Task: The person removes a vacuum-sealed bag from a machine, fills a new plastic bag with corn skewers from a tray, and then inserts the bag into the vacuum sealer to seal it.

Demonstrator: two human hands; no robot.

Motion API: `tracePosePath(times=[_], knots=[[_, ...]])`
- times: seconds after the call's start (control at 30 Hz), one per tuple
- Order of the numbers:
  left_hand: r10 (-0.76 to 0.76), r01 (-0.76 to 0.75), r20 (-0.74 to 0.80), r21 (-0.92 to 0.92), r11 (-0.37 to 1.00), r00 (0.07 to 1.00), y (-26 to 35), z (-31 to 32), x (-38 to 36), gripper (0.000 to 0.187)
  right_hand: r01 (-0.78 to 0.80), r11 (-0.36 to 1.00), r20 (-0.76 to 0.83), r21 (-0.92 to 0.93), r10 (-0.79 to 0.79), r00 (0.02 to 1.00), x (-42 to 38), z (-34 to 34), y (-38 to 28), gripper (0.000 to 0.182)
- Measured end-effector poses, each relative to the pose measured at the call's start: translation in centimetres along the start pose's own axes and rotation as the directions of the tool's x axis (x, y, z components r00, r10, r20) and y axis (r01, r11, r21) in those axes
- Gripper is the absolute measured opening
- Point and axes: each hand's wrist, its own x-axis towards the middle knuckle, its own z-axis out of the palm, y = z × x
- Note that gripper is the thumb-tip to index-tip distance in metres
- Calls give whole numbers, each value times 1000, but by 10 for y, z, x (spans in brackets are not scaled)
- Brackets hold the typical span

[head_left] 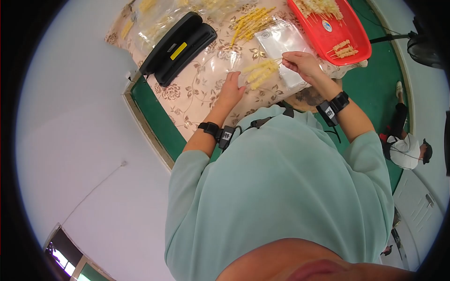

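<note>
Pinched in the fingers of my right hand are the thin stick ends of several pale yellow skewers. The skewers point left, over a clear plastic bag on the flowered cloth. My left hand rests at the near side of that bag, its fingers stretched out and the thumb apart, just left of the skewer tips. Beneath and beyond my right hand lies a stack of flat clear bags. Black straps with small boxes are on both my wrists.
A red tray at the far right holds more skewers. Yellow skewers lie at the back, near an open black long case and filled clear bags. A fan and a person are to the right.
</note>
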Motion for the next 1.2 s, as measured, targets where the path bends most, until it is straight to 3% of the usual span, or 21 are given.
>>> tracePosePath(times=[0.07,0.2,0.27,0.5,0.63,0.73,0.8,0.83,0.9,1.03,1.1,1.2], knots=[[-58,58,50,-8,998,997,1,-2,1,57,20,999,1,-30,-20,1000,1,10,6,19],[-2,-1,49,70,998,999,16,-12,3,62,65,995,-28,-80,-68,997,7,23,18,18],[-134,122,203,68,990,970,28,-18,6,67,80,993,-44,-88,-84,996,11,30,24,18],[-203,177,217,134,975,955,39,-18,19,75,168,962,-77,-213,-188,979,5,61,32,20],[-214,190,164,151,970,963,52,-17,28,74,229,956,-101,-185,-251,963,1,69,34,17],[-242,222,147,139,965,959,53,-15,35,82,318,894,-7,-315,-337,941,-8,72,35,15],[-248,232,122,128,964,961,54,-16,41,88,513,779,170,-361,-486,857,-16,74,41,12],[-271,257,123,118,959,955,55,-18,44,90,516,777,170,-360,-489,856,-18,73,43,12],[-294,281,125,112,953,948,54,-20,47,93,669,611,281,-424,-614,738,-20,71,46,11],[-253,247,95,66,967,963,51,-23,47,96,730,542,332,-417,-657,677,-22,67,45,11],[-212,207,83,58,977,974,51,-23,46,95,841,276,480,-466,-720,502,-23,67,40,11],[-173,170,40,70,983,984,53,-22,43,94,793,374,405,-481,-708,579,-20,71,44,10]])
